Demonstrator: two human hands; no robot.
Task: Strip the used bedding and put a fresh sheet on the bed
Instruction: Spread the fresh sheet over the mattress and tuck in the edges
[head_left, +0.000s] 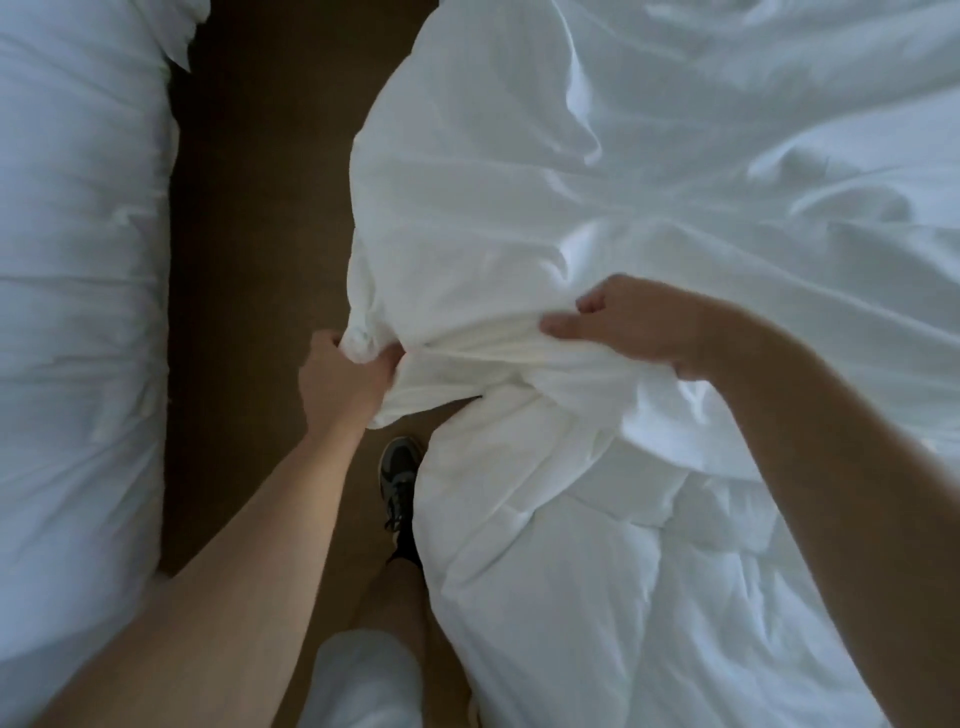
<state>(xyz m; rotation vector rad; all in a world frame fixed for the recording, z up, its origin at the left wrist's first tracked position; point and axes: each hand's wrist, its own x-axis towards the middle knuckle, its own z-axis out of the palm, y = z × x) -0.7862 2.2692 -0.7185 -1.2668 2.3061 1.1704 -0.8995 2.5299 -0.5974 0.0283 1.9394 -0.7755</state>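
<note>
Beside the bed, left hand (347, 379) grips bunched white bedding (467, 322); right hand (628, 325) pinches its fold.

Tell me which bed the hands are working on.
The right bed: left hand and right hand both grip its bunched bedding; the left bed lies untouched.

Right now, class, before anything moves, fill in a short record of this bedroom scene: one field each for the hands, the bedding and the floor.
Left hand: grips a bunched end of the white sheet at the bed's edge
Right hand: fingers pinch a fold of the same sheet
Duvet: white, quilted, rumpled, nearest the person
Second bed: white bedding, across the aisle to the left
Floor: brown carpet; one dark trainer on it
</note>
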